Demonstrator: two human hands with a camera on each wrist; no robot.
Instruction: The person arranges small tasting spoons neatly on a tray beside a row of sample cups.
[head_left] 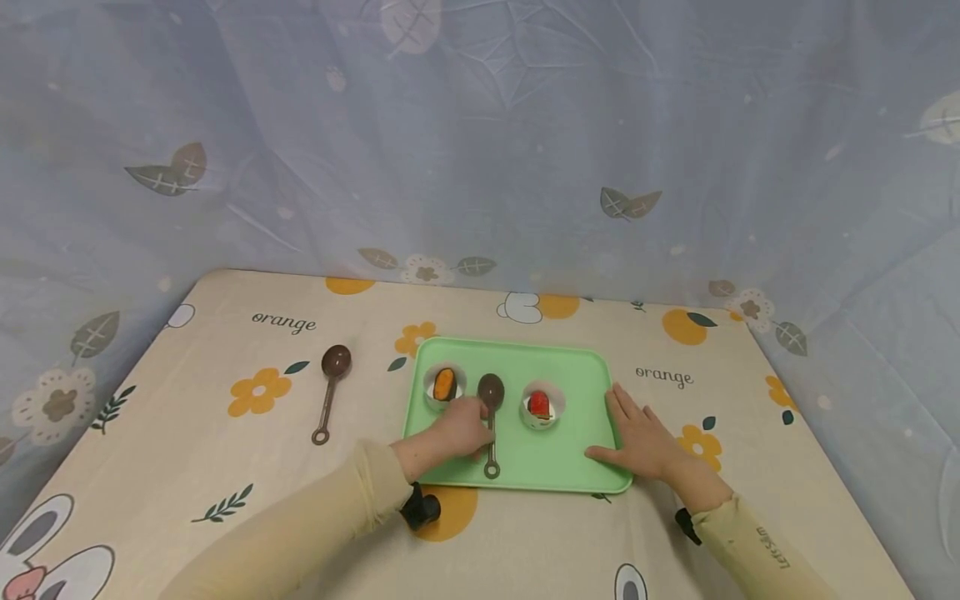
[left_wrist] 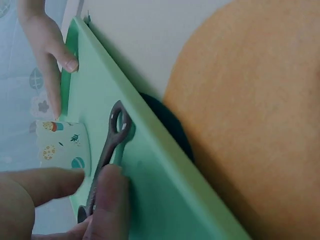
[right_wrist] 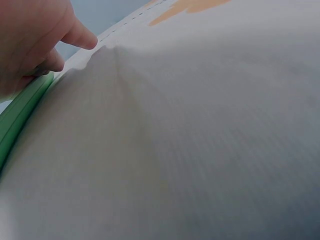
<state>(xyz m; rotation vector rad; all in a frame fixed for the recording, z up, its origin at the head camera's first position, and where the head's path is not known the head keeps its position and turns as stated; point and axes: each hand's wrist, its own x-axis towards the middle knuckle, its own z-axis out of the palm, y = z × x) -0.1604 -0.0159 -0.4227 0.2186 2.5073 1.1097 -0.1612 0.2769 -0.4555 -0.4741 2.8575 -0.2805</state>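
Observation:
A brown spoon (head_left: 491, 392) with a ring at its handle end lies on a light green tray (head_left: 577, 467), between two small paper cups. My left hand (head_left: 462, 427) is at its handle; in the left wrist view the thumb (left_wrist: 111, 195) and fingers stand on either side of the handle (left_wrist: 106, 152), apparently pinching it. The left cup (head_left: 429, 382) holds an orange and black piece (head_left: 445, 384); the right cup (head_left: 551, 392) holds a red piece (head_left: 538, 405). My right hand (head_left: 641, 440) rests on the tray's right rim with fingers spread.
A second brown spoon (head_left: 335, 362) lies on the patterned tablecloth (head_left: 187, 350) left of the tray. A pale blue leaf-printed curtain (head_left: 480, 150) hangs behind the table and at its sides.

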